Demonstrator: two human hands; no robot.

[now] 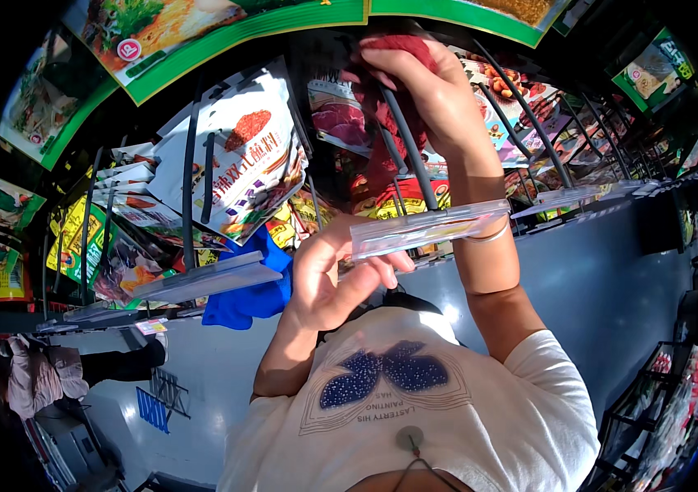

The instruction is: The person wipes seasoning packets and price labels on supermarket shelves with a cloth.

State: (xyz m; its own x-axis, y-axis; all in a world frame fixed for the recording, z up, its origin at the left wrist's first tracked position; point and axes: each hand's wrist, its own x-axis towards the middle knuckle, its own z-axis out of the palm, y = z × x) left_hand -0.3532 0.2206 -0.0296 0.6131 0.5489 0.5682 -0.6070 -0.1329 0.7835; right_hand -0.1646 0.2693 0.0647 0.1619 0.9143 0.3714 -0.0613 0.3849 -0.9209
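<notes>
My right hand (435,92) grips a dark red cloth (395,123) against a dark metal display hook (407,147), high among the hanging food packets. The cloth drapes down beside the hook. My left hand (330,270) is lower, at the hook's front end, its fingers curled partly behind a clear plastic label holder (429,229); whether it grips the holder is unclear. Left of this hand, a blue cloth (250,283) hangs below the packets, partly behind another clear label holder (207,278). A large white seasoning pouch (244,160) hangs on the hooks to the left.
More dark hooks (527,111) with packets run to the right. Green-edged printed panels (244,27) span the top. Shop floor (558,277) lies below the rack. At lower left are a person's leg (121,363) and a blue-and-black rack-like object (155,400); a stocked shelf (644,400) stands at lower right.
</notes>
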